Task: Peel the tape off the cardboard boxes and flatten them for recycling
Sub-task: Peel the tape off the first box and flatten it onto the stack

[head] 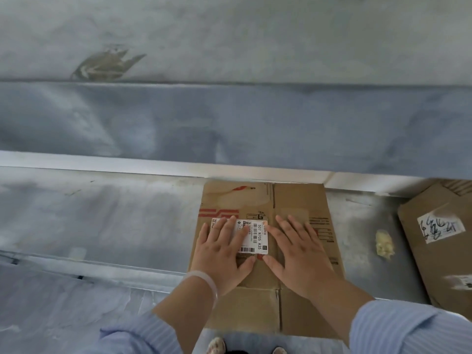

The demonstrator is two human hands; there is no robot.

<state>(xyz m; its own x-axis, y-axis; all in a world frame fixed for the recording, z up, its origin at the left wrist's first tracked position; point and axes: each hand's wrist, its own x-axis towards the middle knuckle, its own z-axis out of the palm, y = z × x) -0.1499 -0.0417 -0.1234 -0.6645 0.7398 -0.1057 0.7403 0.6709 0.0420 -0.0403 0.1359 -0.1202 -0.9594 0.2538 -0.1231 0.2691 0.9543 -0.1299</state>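
Pressing flattened box (293, 200): left hand (221, 259), right hand (300, 256), fingers straight.

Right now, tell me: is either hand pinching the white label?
No: left hand, over the white label, and right hand lie flat on the cardboard box, fingers straight.

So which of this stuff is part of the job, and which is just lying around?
Job: flat box, pressed by the left hand and right hand; second box at right.
Lying about: yellowish wad beside it; brown smudge farther off.

The white shipping label (251, 235) on the flattened cardboard box (301, 200) reads "507 N705 A35".
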